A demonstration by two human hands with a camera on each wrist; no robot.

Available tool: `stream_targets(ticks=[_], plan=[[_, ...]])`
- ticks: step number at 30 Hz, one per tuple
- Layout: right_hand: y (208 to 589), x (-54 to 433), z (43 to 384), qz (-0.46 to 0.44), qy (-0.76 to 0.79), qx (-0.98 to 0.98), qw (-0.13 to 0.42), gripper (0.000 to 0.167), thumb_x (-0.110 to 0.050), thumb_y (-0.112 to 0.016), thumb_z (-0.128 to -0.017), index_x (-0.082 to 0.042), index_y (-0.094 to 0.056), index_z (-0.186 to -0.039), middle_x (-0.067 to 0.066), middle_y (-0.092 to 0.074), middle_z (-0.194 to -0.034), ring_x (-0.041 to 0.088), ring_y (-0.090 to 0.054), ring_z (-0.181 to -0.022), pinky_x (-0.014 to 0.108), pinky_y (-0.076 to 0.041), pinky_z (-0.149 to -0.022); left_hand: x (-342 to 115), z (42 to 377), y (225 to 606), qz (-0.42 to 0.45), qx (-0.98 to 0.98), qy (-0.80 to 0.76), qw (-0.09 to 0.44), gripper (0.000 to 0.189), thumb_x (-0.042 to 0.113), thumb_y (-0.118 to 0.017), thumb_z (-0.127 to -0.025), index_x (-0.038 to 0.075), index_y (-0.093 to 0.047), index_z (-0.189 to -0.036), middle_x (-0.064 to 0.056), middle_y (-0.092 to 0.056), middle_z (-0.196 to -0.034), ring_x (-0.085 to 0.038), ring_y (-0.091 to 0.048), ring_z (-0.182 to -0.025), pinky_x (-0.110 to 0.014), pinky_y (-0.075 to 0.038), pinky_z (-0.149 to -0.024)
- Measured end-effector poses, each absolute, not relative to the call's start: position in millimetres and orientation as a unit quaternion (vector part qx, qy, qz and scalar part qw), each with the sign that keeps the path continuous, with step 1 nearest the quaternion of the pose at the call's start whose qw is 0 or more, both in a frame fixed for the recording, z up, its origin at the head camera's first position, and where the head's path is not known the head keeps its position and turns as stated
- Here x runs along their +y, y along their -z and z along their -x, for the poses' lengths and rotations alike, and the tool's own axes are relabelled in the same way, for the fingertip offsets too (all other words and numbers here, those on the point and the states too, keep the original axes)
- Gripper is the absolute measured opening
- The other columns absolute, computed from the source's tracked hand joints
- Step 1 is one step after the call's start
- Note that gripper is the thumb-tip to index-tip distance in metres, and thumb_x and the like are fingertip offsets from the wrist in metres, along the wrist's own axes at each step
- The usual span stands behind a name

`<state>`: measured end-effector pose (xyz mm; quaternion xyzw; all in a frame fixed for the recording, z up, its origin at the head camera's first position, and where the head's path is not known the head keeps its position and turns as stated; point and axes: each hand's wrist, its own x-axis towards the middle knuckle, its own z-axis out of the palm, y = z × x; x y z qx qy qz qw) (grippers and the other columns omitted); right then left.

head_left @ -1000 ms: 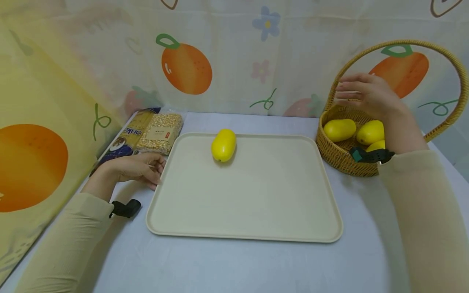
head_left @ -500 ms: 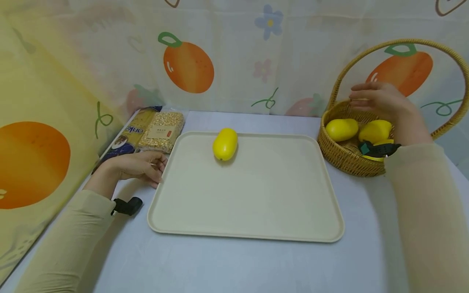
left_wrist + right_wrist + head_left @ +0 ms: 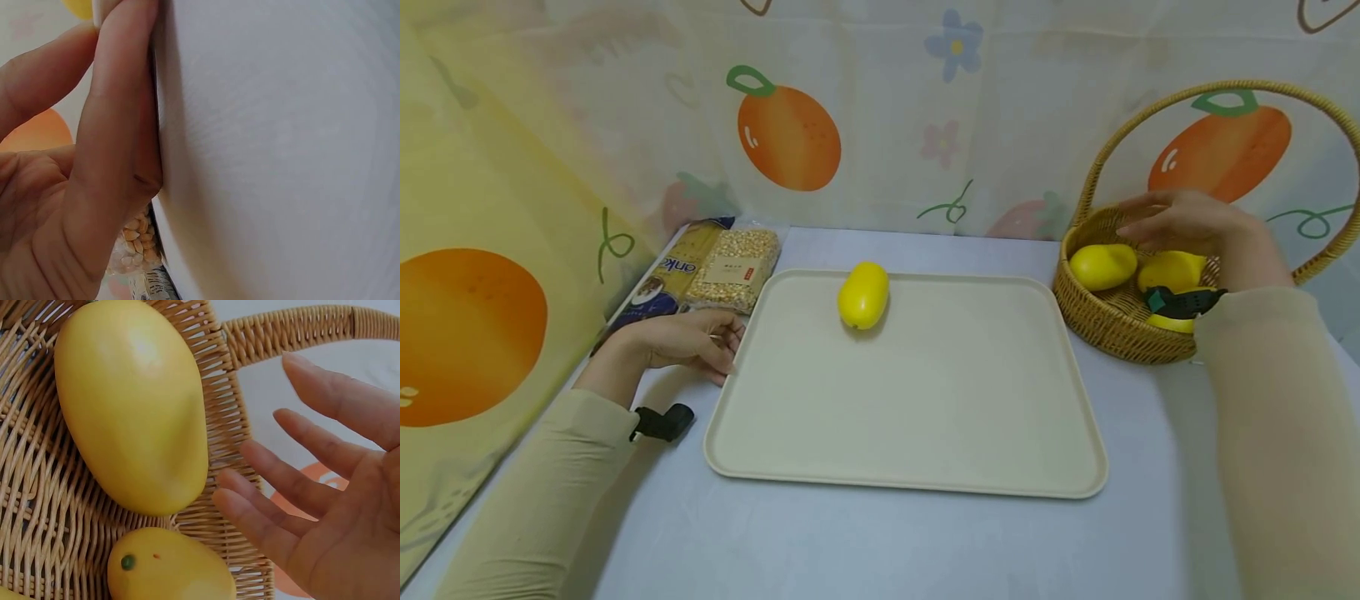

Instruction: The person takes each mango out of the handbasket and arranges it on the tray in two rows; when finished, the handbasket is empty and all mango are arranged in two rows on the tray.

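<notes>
At the left edge of a beige tray [image 3: 910,392], my left hand [image 3: 692,342] pinches the rim between thumb and fingers; the left wrist view shows these fingers [image 3: 106,125] closely, with little of the tray. A yellow mango [image 3: 862,296] lies near the tray's back edge. Over the wicker basket [image 3: 1093,321] at the right, my right hand [image 3: 1202,223] hovers with fingers spread and nothing in them. Inside the basket are a mango [image 3: 1102,267], a second mango [image 3: 1172,271] and another partly hidden by the wrist camera. In the right wrist view, the fingers stay apart from the large mango [image 3: 131,406].
The basket's tall handle [image 3: 1247,86] arches above the right hand. A bag of corn kernels [image 3: 733,268] and a blue-and-gold packet [image 3: 673,267] lie behind the left hand. A fruit-printed cloth [image 3: 887,108] hangs behind the white table [image 3: 880,542].
My right hand has moved slightly right and lower over the basket, its fingers reaching nearer the mangoes. The left hand and the mango on the tray stay in place.
</notes>
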<state>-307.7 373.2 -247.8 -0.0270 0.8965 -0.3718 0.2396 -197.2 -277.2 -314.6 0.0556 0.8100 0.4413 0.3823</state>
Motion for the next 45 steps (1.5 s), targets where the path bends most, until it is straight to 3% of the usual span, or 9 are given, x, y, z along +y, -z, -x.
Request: stream_targets(ticks=[3, 8, 11, 15, 18, 20, 32, 39, 45], plan=[[252, 374, 308, 0.032, 0.378, 0.892, 0.245, 0.076, -0.032, -0.062, -0.097, -0.010, -0.019, -0.157, -0.017, -0.046, -0.128, -0.006, -0.060, -0.101, 0.018, -0.056, -0.090, -277, 196, 315, -0.054, 0.809, -0.443, 0.382, 0.048, -0.002, -0.066, -0.083, -0.006, -0.037, -0.121, -0.008, -0.046, -0.101, -0.016, -0.059, -0.086, -0.029, -0.062, -0.079], [256, 372, 309, 0.041, 0.366, 0.894, 0.255, 0.080, -0.030, -0.061, -0.097, -0.008, -0.015, -0.157, 0.011, -0.030, -0.155, -0.012, -0.056, -0.097, 0.019, -0.055, -0.091, -277, 196, 315, -0.051, 0.806, -0.448, 0.383, 0.049, -0.002, -0.066, -0.084, -0.006, -0.036, -0.123, -0.008, -0.047, -0.102, -0.016, -0.059, -0.087, -0.029, -0.062, -0.080], [258, 370, 310, 0.048, 0.345, 0.900, 0.263, 0.082, -0.035, -0.061, -0.097, -0.008, -0.012, -0.158, 0.022, -0.018, -0.161, -0.013, -0.053, -0.097, 0.025, -0.055, -0.096, -277, 196, 315, -0.050, 0.805, -0.449, 0.384, 0.049, -0.002, -0.066, -0.084, -0.006, -0.036, -0.123, -0.008, -0.047, -0.102, -0.016, -0.059, -0.087, -0.030, -0.062, -0.080], [262, 370, 311, 0.061, 0.330, 0.902, 0.273, 0.082, -0.038, -0.057, -0.099, -0.005, -0.011, -0.157, 0.023, -0.016, -0.161, 0.011, -0.050, -0.123, 0.047, -0.046, -0.112, -277, 196, 315, -0.051, 0.804, -0.450, 0.385, 0.050, -0.002, -0.065, -0.084, -0.006, -0.036, -0.124, -0.008, -0.046, -0.103, -0.016, -0.059, -0.087, -0.030, -0.062, -0.080], [266, 369, 310, 0.074, 0.330, 0.899, 0.279, 0.082, -0.038, -0.054, -0.100, -0.001, -0.009, -0.157, 0.023, -0.009, -0.163, 0.037, -0.030, -0.143, 0.060, -0.032, -0.118, -277, 196, 316, -0.054, 0.805, -0.448, 0.385, 0.051, -0.002, -0.065, -0.084, -0.007, -0.035, -0.124, -0.009, -0.047, -0.103, -0.016, -0.059, -0.087, -0.030, -0.062, -0.080], [267, 368, 310, 0.077, 0.331, 0.897, 0.282, 0.082, -0.039, -0.053, -0.100, 0.001, -0.009, -0.156, 0.024, -0.006, -0.164, 0.044, -0.020, -0.147, 0.064, -0.027, -0.119, -278, 196, 315, -0.054, 0.806, -0.446, 0.385, 0.051, -0.002, -0.065, -0.083, -0.007, -0.035, -0.124, -0.009, -0.046, -0.103, -0.016, -0.059, -0.087, -0.030, -0.062, -0.079], [274, 366, 310, 0.076, 0.298, 0.904, 0.296, 0.085, -0.041, -0.054, -0.099, 0.005, -0.009, -0.154, 0.032, -0.013, -0.158, 0.049, -0.026, -0.142, 0.066, -0.026, -0.118, -279, 197, 315, -0.058, 0.806, -0.446, 0.384, 0.047, -0.001, -0.065, -0.083, -0.006, -0.037, -0.120, -0.008, -0.045, -0.100, -0.016, -0.059, -0.086, -0.030, -0.062, -0.079], [276, 363, 306, 0.058, 0.304, 0.896, 0.320, 0.092, -0.044, -0.054, -0.098, 0.007, -0.002, -0.154, 0.033, -0.011, -0.158, 0.051, -0.026, -0.142, 0.067, -0.024, -0.118, -279, 197, 315, -0.058, 0.808, -0.443, 0.384, 0.047, -0.001, -0.066, -0.083, -0.006, -0.037, -0.120, -0.008, -0.045, -0.100, -0.016, -0.058, -0.086, -0.030, -0.062, -0.079], [276, 361, 305, 0.053, 0.297, 0.901, 0.312, 0.096, -0.045, -0.057, -0.097, 0.007, -0.001, -0.154, 0.034, -0.014, -0.157, 0.052, -0.030, -0.141, 0.065, -0.029, -0.117, -280, 197, 316, -0.052, 0.810, -0.441, 0.382, 0.048, -0.002, -0.066, -0.082, -0.006, -0.037, -0.120, -0.008, -0.046, -0.101, -0.017, -0.059, -0.087, -0.031, -0.062, -0.080]])
